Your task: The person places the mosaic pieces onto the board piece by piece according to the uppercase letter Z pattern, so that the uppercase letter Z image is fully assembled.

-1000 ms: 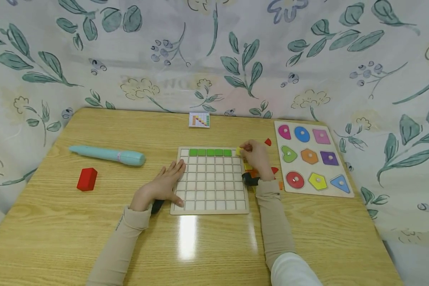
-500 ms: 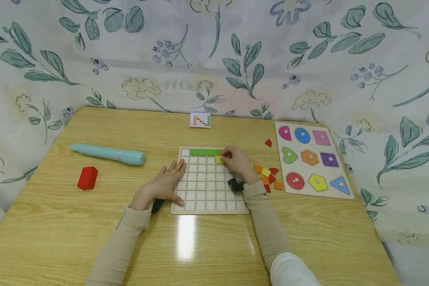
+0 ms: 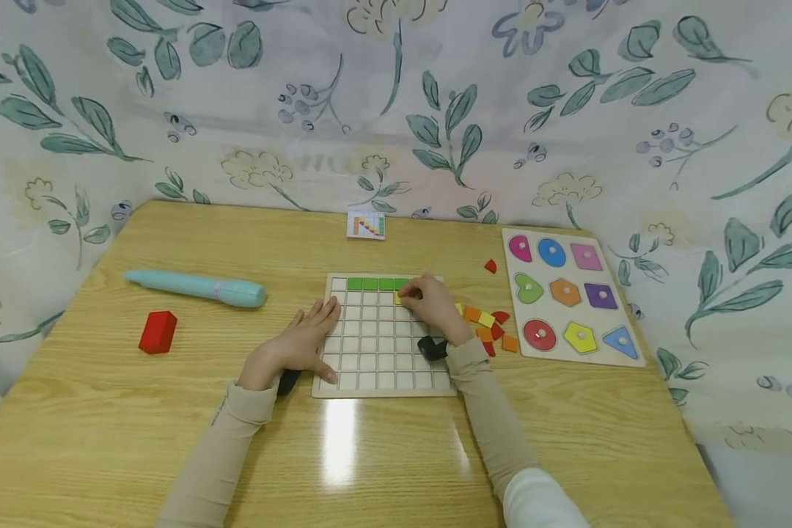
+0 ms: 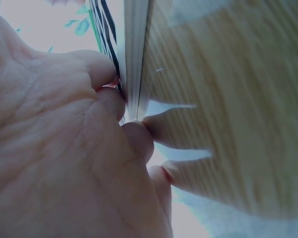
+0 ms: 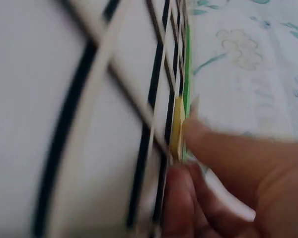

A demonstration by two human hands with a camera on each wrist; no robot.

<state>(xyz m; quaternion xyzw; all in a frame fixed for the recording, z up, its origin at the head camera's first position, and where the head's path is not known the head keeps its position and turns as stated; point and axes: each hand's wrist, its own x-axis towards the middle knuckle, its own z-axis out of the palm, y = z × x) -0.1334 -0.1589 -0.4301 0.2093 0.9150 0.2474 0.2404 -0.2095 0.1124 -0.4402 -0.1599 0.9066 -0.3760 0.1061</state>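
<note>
A pale wooden grid board (image 3: 369,352) lies on the table, with a row of green square tiles (image 3: 370,284) along its far side. My left hand (image 3: 298,341) rests spread on the board's left edge; in the left wrist view its fingertips meet the board's side (image 4: 134,59). Over the second row, my right hand (image 3: 434,304) pinches a yellow square tile (image 3: 398,298), just below the green row. The right wrist view shows this yellow tile (image 5: 176,126) right at the grid, thumb and fingers at its near end. The right hand hides part of the board's far right corner.
Right of the board lie loose orange, yellow and red pieces (image 3: 485,320) and a single red piece (image 3: 490,266). Beyond them is a knobbed shape puzzle (image 3: 574,343). A pattern card (image 3: 366,226) lies at the back; a turquoise pen-shaped object (image 3: 194,286) and red block (image 3: 158,332) are left.
The right hand has carried the yellow tile left from the board's far right corner to the second row, uncovering the loose pieces. The left hand has stayed in place.
</note>
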